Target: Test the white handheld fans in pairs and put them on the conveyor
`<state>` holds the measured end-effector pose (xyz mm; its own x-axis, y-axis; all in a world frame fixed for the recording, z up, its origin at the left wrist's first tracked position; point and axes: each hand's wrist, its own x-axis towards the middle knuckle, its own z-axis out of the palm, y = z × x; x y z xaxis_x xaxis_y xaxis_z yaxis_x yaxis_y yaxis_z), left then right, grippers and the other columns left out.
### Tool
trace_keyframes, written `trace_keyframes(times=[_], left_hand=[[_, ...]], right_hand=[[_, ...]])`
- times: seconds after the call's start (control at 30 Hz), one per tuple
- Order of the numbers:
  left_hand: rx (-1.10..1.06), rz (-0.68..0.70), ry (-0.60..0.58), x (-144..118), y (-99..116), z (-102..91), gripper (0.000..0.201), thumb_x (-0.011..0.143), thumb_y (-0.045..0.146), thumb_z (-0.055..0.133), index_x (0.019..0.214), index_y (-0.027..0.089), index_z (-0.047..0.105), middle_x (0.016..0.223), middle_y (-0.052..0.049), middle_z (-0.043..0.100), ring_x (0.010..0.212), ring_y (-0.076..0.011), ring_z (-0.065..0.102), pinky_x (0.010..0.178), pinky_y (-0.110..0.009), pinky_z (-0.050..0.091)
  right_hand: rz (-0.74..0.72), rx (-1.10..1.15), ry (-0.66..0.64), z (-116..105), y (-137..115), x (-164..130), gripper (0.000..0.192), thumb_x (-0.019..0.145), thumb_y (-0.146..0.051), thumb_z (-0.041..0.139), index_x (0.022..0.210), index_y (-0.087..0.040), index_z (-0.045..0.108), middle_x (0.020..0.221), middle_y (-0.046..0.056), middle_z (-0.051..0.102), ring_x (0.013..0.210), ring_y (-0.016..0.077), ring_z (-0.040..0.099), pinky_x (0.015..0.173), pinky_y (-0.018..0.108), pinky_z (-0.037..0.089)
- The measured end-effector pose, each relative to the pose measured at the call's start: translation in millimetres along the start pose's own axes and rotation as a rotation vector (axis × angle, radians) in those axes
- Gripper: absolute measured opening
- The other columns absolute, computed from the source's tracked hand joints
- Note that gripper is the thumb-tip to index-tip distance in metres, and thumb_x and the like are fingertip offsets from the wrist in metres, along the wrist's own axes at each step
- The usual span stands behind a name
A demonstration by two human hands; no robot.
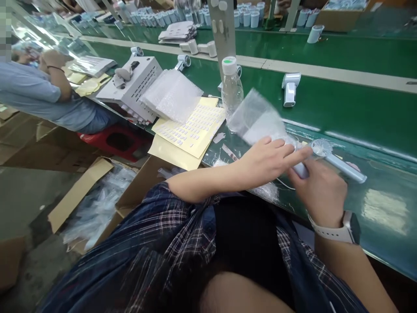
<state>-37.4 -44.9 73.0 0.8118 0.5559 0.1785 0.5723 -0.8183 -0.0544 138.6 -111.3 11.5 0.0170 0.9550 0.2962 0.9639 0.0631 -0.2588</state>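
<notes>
Two hands at the green table (pixel 358 117) edge. Blurred clear bag (pixel 257 119) over the small fan (pixel 339 163), lying on the table. Left hand (pixel 270 158) flat, grip spread on the bag. Right hand (pixel 321 191) grip closed around the fan handle.

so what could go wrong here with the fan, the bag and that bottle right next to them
1. The water bottle stands upright just behind the blurred clear bag; a swing of the bag could tip it.
2. The left hand lies over the handheld fan while the right hand holds its handle from below; the fan head juts out past both hands, so it might catch on the bag.
</notes>
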Motion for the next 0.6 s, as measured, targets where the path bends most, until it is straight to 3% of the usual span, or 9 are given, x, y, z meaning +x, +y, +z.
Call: trace_keyframes(times=[0.17,0.27,0.4,0.47,0.53,0.6], left_hand=[[-0.059,-0.096,0.055,3,-14,-0.6,0.051,0.108,0.01,0.033,0.157,0.016,0.045,0.109,-0.008,0.071,0.105,-0.0223,0.061,0.088,-0.038,0.042],[-0.141,-0.056,0.047,6,-18,-1.1,0.051,0.107,0.01,0.035,0.156,0.016,0.046,0.11,-0.009,0.072,0.106,-0.0229,0.062,0.091,-0.038,0.044],[-0.253,-0.026,0.005,7,-4,1.5,0.05,0.109,0.012,0.034,0.157,0.017,0.045,0.104,-0.008,0.072,0.096,-0.0211,0.064,0.088,-0.035,0.047],[-0.227,0.073,-0.01,6,6,4.1,0.048,0.11,0.011,0.033,0.155,0.018,0.048,0.105,-0.008,0.073,0.096,-0.0199,0.064,0.086,-0.033,0.046],[-0.163,0.167,-0.002,5,12,7.1,0.047,0.11,0.008,0.033,0.152,0.018,0.051,0.105,-0.007,0.073,0.096,-0.0192,0.064,0.083,-0.034,0.044],[-0.124,0.159,0.03,6,12,9.5,0.046,0.11,0.008,0.035,0.152,0.017,0.052,0.102,-0.007,0.073,0.095,-0.0195,0.065,0.081,-0.035,0.042]], right_hand=[[-0.019,0.142,-0.097,-2,11,7,0.079,0.103,-0.081,0.03,0.083,-0.018,0.072,0.073,0.014,0.07,0.065,0.0246,0.057,0.062,0.034,0.031],[0.026,0.189,-0.082,2,8,4,0.075,0.102,-0.082,0.036,0.082,-0.018,0.071,0.071,0.012,0.069,0.064,0.0241,0.057,0.063,0.034,0.033],[-0.074,0.178,-0.164,6,-6,-6,0.065,0.107,-0.066,0.035,0.081,-0.017,0.068,0.071,0.013,0.066,0.062,0.0226,0.056,0.06,0.034,0.03],[-0.078,0.146,-0.139,3,-2,-5,0.057,0.107,-0.057,0.035,0.084,-0.017,0.068,0.075,0.015,0.067,0.066,0.0231,0.056,0.062,0.035,0.028],[0.014,0.175,-0.085,-2,11,4,0.051,0.104,-0.055,0.038,0.079,-0.019,0.064,0.075,0.014,0.064,0.067,0.0226,0.053,0.063,0.036,0.027],[0.187,0.302,-0.036,-7,26,15,0.05,0.098,-0.063,0.048,0.07,-0.022,0.056,0.068,0.01,0.058,0.065,0.0217,0.05,0.063,0.036,0.029]])
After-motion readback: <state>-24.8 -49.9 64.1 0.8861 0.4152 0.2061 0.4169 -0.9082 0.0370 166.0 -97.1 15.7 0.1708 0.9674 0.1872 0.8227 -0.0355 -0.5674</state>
